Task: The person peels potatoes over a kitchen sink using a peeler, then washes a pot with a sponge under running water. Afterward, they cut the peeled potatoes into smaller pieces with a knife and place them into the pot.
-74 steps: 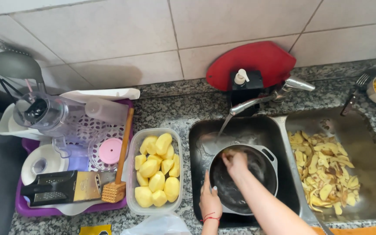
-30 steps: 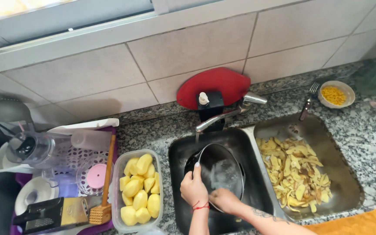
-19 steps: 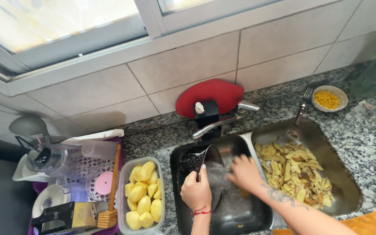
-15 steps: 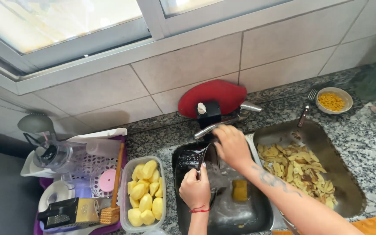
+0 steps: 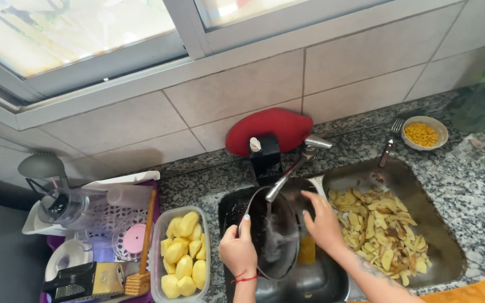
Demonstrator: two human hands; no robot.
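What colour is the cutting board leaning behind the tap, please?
Red; the cutting board shows best in the head view.

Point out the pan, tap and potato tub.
pan [image 5: 276,238], head view, wet inner face
tap [image 5: 287,175], head view, middle of spout
potato tub [image 5: 161,235], head view, left rim

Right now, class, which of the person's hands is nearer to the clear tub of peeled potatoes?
Left. The left hand grips the dark pan's rim, just right of the tub of potatoes. The right hand is farther off, on the pan's other side, beside the peel-filled basin.
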